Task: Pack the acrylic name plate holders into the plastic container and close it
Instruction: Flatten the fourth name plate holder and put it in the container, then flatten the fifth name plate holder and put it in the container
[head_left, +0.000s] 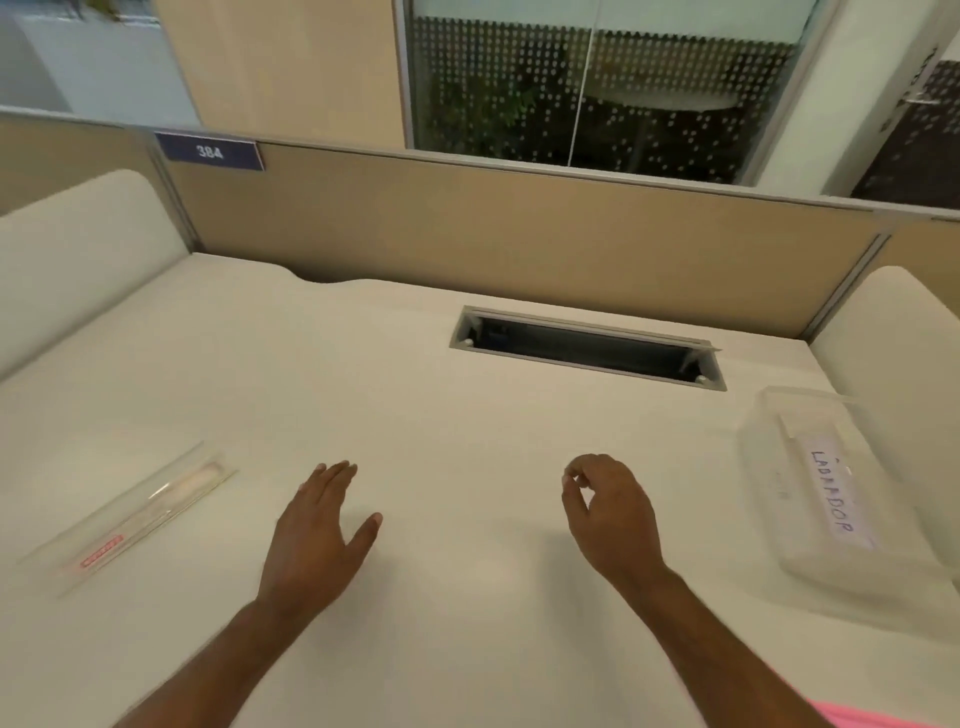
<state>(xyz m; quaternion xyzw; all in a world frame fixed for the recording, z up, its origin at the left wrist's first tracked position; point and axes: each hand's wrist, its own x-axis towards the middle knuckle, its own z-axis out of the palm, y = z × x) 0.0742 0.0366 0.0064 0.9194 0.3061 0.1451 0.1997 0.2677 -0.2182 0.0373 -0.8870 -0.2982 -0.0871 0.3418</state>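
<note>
Over the middle of the white desk (467, 415) both hands hang with nothing in them; the left hand (317, 530) has its fingers straight and together, thumb spread wide; the right hand (610, 512) has its fingers loosely curled, thumb and forefinger tips close, holding nothing. Well to the left lies a clear acrylic name plate holder (130, 519), flat and slanted, a red label at its near end; near the right edge sits the plastic container (831, 499), translucent, a handwritten label on top reading LABRADOR, its lid seemingly on. Bare desk lies between the hands and each item; a cable slot (587, 345) opens toward the beige partition (519, 228).
</note>
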